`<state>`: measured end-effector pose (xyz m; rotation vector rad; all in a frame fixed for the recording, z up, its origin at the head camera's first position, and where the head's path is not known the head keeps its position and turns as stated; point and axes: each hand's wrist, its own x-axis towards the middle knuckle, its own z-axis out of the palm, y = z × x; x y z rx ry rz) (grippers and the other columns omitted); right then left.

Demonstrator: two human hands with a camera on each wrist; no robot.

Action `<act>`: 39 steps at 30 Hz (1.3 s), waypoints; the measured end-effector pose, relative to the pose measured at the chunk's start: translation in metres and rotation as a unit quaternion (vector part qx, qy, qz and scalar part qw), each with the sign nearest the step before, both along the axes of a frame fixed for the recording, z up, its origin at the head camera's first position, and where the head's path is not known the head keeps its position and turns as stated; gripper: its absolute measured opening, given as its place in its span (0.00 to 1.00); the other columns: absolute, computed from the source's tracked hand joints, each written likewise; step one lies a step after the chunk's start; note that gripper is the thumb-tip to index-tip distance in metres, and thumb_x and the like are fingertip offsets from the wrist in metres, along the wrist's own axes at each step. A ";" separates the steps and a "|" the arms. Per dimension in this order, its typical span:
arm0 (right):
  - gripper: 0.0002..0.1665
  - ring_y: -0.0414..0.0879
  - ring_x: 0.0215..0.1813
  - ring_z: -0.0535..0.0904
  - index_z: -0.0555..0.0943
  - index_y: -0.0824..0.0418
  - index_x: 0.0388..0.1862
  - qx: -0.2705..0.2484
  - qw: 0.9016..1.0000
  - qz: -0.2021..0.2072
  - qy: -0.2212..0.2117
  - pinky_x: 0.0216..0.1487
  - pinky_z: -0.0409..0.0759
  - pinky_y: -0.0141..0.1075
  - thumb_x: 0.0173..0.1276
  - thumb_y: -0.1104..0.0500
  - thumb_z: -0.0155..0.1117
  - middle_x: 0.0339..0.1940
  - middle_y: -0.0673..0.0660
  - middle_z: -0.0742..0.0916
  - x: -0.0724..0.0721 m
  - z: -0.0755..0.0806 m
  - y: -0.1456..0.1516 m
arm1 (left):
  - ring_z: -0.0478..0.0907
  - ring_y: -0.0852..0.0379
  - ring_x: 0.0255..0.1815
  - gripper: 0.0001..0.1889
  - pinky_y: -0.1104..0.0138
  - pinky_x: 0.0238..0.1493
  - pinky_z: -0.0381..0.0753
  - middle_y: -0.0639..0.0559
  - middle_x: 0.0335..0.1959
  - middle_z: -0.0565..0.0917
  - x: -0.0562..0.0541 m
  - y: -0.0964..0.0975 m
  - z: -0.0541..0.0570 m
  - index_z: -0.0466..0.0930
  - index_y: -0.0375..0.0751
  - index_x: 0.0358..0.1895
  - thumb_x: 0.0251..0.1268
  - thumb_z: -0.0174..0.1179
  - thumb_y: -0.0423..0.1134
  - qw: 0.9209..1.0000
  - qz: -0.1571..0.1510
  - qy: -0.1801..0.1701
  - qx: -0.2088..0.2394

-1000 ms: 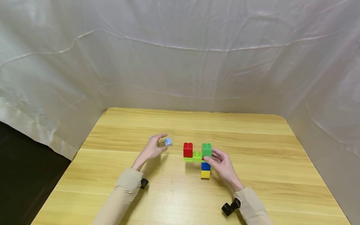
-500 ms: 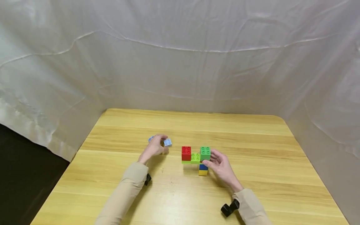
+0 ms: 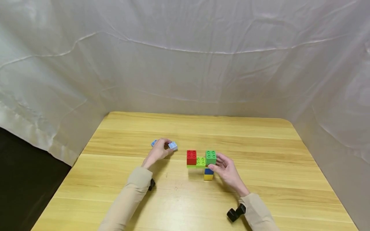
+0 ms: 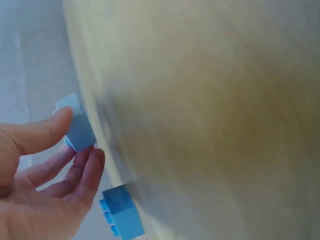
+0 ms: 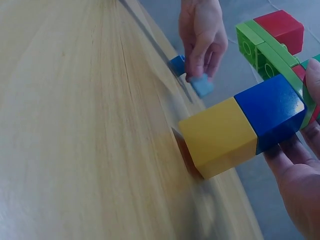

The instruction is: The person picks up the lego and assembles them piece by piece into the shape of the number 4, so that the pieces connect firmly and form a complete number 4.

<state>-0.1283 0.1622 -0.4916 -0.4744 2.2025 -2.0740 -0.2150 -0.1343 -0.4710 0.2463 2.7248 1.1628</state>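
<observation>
My left hand (image 3: 158,150) pinches a light blue building brick (image 3: 172,146) between thumb and fingers; the left wrist view shows the thumb against one side of this brick (image 4: 80,125). Close by, partly behind that hand, a second blue brick (image 4: 123,212) lies on the table. My right hand (image 3: 228,171) holds a brick structure near its top, thumb at the green brick (image 3: 211,157). Below that come a blue brick (image 5: 272,112) and a yellow brick (image 5: 220,137) at the bottom. A lime green piece (image 3: 200,162) juts out leftward, carrying a red brick (image 3: 191,157).
The wooden table (image 3: 260,150) has a pale fabric curtain (image 3: 185,64) behind it and along its sides. A dark area (image 3: 26,179) lies past the left edge. Black wrist devices (image 3: 236,213) sit at both cuffs.
My left hand has reached the light blue brick and its thumb has come in against it. The right hand has brought the structure slightly toward the left.
</observation>
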 end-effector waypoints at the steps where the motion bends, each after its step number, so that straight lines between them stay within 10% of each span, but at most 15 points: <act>1: 0.30 0.31 0.52 0.84 0.68 0.78 0.67 -0.001 1.000 0.000 0.001 0.58 0.82 0.24 0.69 0.67 0.64 0.48 0.32 0.87 0.000 0.000 0.000 | 0.80 0.46 0.50 0.21 0.55 0.56 0.84 0.36 0.52 0.84 0.001 0.000 0.001 0.77 0.27 0.60 0.67 0.64 0.32 1.000 -0.001 -0.002 0.013; 15: 0.28 0.32 0.53 0.84 0.71 0.78 0.62 -0.018 0.999 0.025 0.030 0.59 0.82 0.25 0.65 0.69 0.67 0.52 0.33 0.87 -0.002 -0.006 -0.005 | 0.78 0.41 0.63 0.24 0.53 0.69 0.79 0.37 0.63 0.77 0.022 0.011 0.041 0.72 0.33 0.68 0.71 0.62 0.33 0.978 -0.054 0.027 0.199; 31: 0.28 0.31 0.54 0.84 0.71 0.78 0.63 -0.016 0.998 0.027 0.047 0.59 0.83 0.26 0.66 0.69 0.67 0.53 0.35 0.87 -0.003 -0.007 -0.006 | 0.80 0.46 0.60 0.21 0.54 0.69 0.79 0.43 0.58 0.82 0.049 0.033 0.068 0.79 0.39 0.63 0.67 0.66 0.35 0.961 -0.142 0.101 0.214; 39: 0.28 0.32 0.54 0.84 0.71 0.77 0.63 0.002 0.999 0.015 0.038 0.59 0.83 0.26 0.67 0.68 0.67 0.57 0.75 0.83 -0.002 -0.009 -0.004 | 0.86 0.48 0.53 0.19 0.63 0.61 0.85 0.42 0.54 0.86 0.059 0.053 0.067 0.82 0.35 0.58 0.65 0.68 0.35 0.952 -0.179 0.167 0.183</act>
